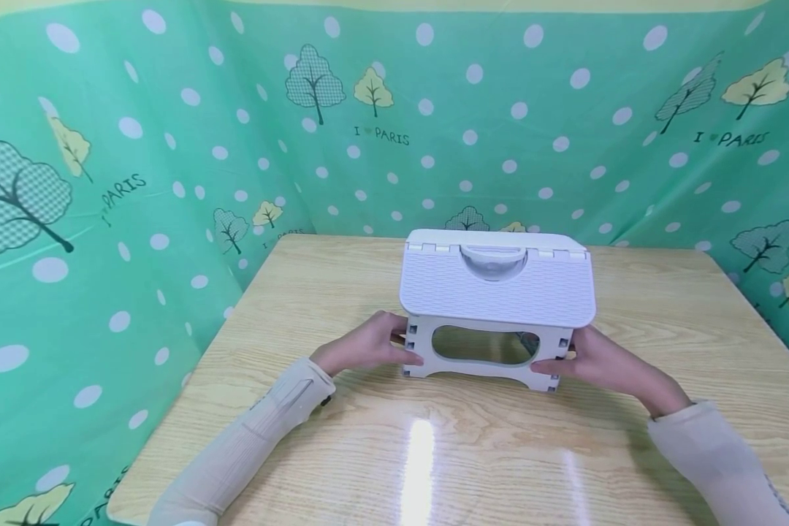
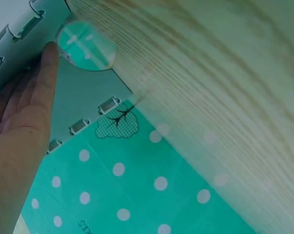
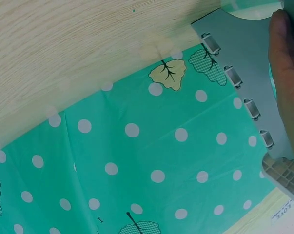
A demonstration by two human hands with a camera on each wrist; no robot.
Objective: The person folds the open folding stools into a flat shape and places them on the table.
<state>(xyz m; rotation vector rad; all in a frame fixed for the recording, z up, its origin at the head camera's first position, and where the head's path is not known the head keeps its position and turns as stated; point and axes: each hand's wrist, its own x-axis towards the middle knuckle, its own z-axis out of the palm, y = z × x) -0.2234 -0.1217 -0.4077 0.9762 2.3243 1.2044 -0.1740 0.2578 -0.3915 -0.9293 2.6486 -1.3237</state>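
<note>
A pale plastic folding step stool (image 1: 497,296) stands on the table in the head view. Its textured top has a hinge line and a carry handle (image 1: 494,256) near the back, and its front leg panel (image 1: 480,370) has a wide cut-out. My left hand (image 1: 376,342) grips the stool's left side, thumb on the front panel and fingers behind it. At the right side my right hand (image 1: 597,359) holds it the same way. Both wrist views show a leg panel (image 2: 83,92) with hinge slots, the right hand (image 3: 287,73) lying along it.
The wood-grain table (image 1: 342,453) carries the stool, with bright light reflections in front of it. Green dotted cloth (image 1: 381,190) with printed trees hangs behind and along the left and right sides.
</note>
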